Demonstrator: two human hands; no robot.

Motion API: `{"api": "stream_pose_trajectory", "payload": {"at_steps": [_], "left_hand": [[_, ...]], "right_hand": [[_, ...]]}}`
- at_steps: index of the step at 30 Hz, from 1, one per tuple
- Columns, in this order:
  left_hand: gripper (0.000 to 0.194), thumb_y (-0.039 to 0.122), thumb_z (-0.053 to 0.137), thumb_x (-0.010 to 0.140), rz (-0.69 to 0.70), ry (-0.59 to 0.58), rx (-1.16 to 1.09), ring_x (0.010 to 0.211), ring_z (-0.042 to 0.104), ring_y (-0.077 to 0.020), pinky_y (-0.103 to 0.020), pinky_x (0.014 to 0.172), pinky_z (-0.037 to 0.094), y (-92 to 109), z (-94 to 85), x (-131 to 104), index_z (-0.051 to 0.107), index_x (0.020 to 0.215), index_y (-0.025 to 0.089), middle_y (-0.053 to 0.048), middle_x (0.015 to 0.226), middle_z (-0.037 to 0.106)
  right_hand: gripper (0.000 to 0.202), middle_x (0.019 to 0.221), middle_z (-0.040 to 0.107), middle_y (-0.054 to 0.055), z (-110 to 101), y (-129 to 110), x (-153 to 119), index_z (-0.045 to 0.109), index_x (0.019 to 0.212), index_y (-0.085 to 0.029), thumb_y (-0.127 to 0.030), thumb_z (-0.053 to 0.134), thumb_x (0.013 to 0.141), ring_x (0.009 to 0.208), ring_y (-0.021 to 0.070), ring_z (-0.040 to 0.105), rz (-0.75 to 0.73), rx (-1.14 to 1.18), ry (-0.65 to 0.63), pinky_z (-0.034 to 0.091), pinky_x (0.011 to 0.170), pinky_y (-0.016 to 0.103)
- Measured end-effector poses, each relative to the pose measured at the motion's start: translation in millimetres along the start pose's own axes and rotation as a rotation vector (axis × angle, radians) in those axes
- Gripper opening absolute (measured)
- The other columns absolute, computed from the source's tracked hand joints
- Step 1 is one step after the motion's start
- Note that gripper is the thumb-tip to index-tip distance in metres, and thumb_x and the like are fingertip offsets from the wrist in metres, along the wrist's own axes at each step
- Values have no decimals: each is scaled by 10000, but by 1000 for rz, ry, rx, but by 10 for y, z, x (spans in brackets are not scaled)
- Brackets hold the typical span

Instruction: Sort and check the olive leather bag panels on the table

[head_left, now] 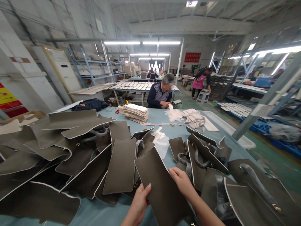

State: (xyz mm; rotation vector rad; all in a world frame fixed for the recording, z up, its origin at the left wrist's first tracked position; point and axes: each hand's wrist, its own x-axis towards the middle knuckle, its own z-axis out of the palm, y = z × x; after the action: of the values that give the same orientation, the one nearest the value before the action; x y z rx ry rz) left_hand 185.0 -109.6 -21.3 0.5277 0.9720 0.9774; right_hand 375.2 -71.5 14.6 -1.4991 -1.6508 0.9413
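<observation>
Between my two hands is a dark olive bag panel (162,185) with a pale edge, tilted above the table. My left hand (140,201) grips its left side, thumb on the front face and the other fingers partly hidden. On its right edge, my right hand (181,180) is closed, fingertips against the pale border. Just left of it leans another olive panel (119,166). To the right lie bag pieces with plastic-wrapped handles (199,160) and gold-coloured rings.
A large heap of olive panels (47,135) covers the table's left side. Farther back are a stack of beige pieces (135,113) and fabric scraps (175,115). Across the table (155,113) sits a co-worker (161,92) handling something pale. A metal post (254,116) stands at the right.
</observation>
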Motion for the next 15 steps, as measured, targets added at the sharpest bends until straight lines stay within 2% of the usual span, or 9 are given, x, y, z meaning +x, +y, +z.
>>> {"api": "stream_pose_trajectory", "payload": {"at_steps": [4,7,10,12,14,15], "left_hand": [[487,387,583,735,14,-33,67,972,572,-252,-351,763,474,-23,-5,49,460,1155,173,-101,1074,620],[477,409,591,717,123,-56,176,933,588,-253,-357,773,478,199,-9,173,513,1110,151,-103,1052,631],[477,416,595,696,345,-4,396,912,592,-261,-388,808,471,768,-2,377,552,1069,122,-105,1013,645],[464,394,556,717,579,98,614,970,567,-269,-406,866,440,1261,16,505,552,1084,109,-110,1041,631],[467,318,500,756,787,299,871,1040,532,-269,-409,902,413,1704,34,592,483,1182,126,-119,1135,581],[513,275,474,774,879,455,1008,1099,490,-276,-421,924,391,1864,33,621,394,1260,132,-137,1219,517]], "right_hand": [[334,724,552,36,42,12,-50,556,690,-170,-383,352,846,712,156,509,-91,-189,113,377,683,272],[354,682,526,32,11,29,-37,521,649,-173,-344,301,867,670,146,497,-115,-252,169,385,645,267],[323,832,584,53,-131,128,29,573,842,-178,-322,286,873,812,151,536,-151,-170,171,416,740,266],[320,949,586,74,-271,278,81,567,945,-173,-326,297,865,925,164,525,-148,-189,274,404,837,293],[325,1011,569,105,-399,499,117,562,978,-146,-321,325,839,992,194,500,-100,-297,423,375,903,339],[335,1038,558,124,-445,630,123,556,1003,-127,-310,343,819,1018,214,487,-55,-365,482,363,921,361]]}}
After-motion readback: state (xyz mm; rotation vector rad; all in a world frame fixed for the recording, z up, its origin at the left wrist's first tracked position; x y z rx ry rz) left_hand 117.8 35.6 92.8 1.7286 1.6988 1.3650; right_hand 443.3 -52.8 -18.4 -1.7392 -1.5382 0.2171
